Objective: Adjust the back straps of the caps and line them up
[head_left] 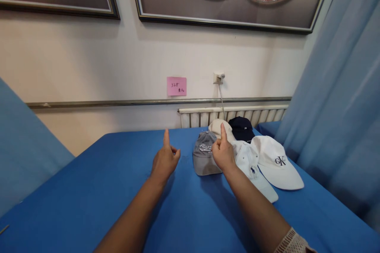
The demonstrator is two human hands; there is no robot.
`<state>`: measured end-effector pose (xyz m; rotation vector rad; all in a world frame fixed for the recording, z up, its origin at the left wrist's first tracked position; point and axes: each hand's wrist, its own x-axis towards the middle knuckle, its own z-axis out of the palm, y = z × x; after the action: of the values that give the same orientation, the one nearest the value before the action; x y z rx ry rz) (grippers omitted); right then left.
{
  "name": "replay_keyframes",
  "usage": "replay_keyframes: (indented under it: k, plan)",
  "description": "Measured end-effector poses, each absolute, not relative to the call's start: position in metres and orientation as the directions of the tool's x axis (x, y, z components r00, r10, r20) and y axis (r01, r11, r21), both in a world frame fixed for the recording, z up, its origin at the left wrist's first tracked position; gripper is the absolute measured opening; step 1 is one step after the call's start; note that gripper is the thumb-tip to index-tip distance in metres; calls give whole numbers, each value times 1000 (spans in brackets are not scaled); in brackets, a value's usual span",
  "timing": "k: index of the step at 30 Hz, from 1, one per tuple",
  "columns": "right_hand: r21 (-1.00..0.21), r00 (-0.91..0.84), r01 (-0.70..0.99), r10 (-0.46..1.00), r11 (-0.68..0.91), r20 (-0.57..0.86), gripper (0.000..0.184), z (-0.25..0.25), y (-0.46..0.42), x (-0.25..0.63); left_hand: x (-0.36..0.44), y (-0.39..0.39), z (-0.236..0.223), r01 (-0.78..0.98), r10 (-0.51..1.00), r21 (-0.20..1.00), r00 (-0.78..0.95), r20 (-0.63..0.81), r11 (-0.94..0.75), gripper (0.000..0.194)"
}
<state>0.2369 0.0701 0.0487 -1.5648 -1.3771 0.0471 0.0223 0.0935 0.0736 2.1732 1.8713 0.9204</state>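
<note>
My left hand (165, 159) is raised over the blue-covered table (89, 189), its index finger stretched upward and the other fingers curled. Nothing is in it. To its right, my right hand (223, 152) points up with its index finger in the same way and holds nothing. It is in front of a grey baseball cap (203, 152) with white lettering, covering part of it. Behind that finger is a beige cap (216, 125). Close by lie a navy cap (241, 127), a pale cap (245, 162) with a small dark emblem, and a white cap (273, 158) marked with dark letters.
A pink note (176, 86) is stuck on the wall near a socket (219, 78) with a plugged-in cord. Along the wall run a metal rail (133, 103) and a radiator (261, 114). Blue curtains (332, 106) hang at both sides. A thin stick (4, 229) shows at lower left.
</note>
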Motion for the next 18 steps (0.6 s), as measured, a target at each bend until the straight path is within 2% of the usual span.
replay_keyframes:
  k: [2, 4, 7, 10, 13, 16, 18]
  plan:
    - [-663, 310, 730, 785, 165, 536, 73, 36, 69, 232, 19, 93, 61, 867, 949, 432, 127, 289, -248, 82]
    - [-646, 240, 743, 830, 177, 504, 64, 18, 64, 226, 15, 89, 42, 877, 962, 397, 234, 143, -273, 72]
    - [-568, 98, 795, 878, 215, 469, 58, -15, 51, 217, 7, 76, 11, 854, 932, 417, 360, -45, -310, 59]
    - [-425, 10, 885, 907, 187, 420, 69, -41, 41, 213, -2, 58, -16, 792, 898, 462, 440, 21, -399, 48]
    - [-343, 9, 931, 929, 127, 369, 74, -52, 45, 217, -11, 44, -32, 722, 886, 548, 456, 83, -422, 46]
    - [-338, 37, 937, 938, 87, 346, 69, -55, 58, 223, -15, 39, -39, 626, 904, 697, 420, 77, -350, 48]
    - [-396, 43, 910, 920, 125, 389, 64, -56, 63, 225, -15, 41, -41, 523, 934, 814, 351, 65, -253, 52]
